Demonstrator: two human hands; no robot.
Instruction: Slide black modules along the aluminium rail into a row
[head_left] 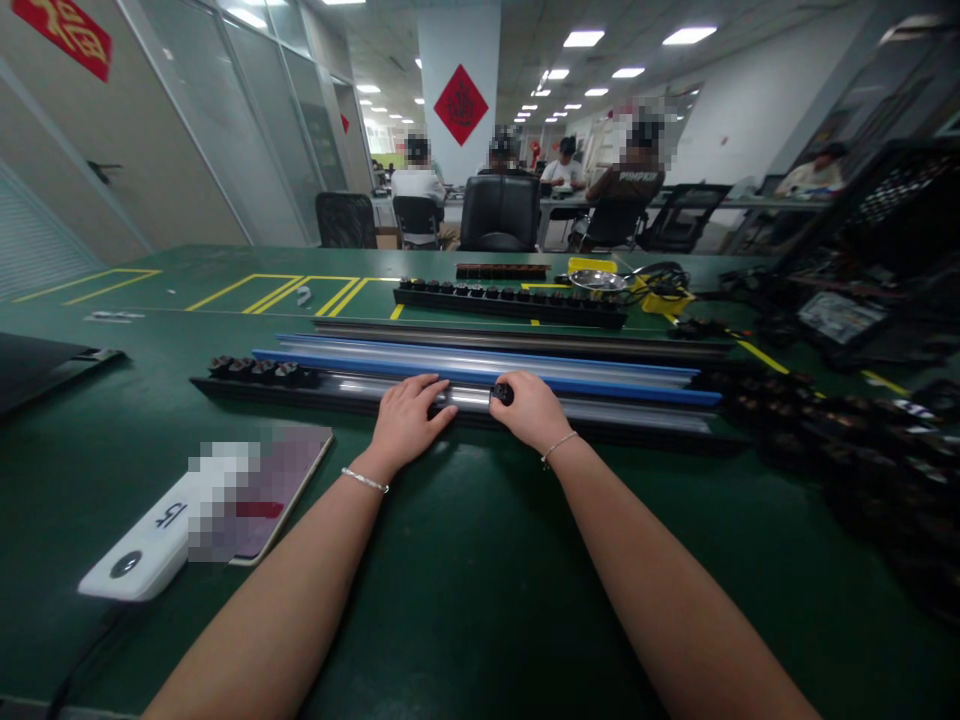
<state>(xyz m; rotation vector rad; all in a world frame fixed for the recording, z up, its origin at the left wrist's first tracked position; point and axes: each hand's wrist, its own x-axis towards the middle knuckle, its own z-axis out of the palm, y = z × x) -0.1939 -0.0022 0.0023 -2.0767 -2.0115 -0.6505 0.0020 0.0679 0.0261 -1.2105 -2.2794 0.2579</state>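
Note:
A long black and silver rail (615, 410) lies across the green table (480, 560) in front of me. My left hand (405, 415) rests flat on the rail with fingers spread. My right hand (529, 408) is curled round a small black knob-like part (502, 394) and holds it against the rail. Several of the same black parts (255, 369) sit in a row at the rail's left end. Behind it lie a blue-edged silver rail (480, 362) and a dark grey one (517, 338).
A white device (142, 555) and a tablet (281, 480) lie at the left front. A far rail with black parts (510, 300), a metal bowl (596, 280) and yellow trays stand behind. A heap of black parts (862, 450) fills the right. People sit at desks beyond.

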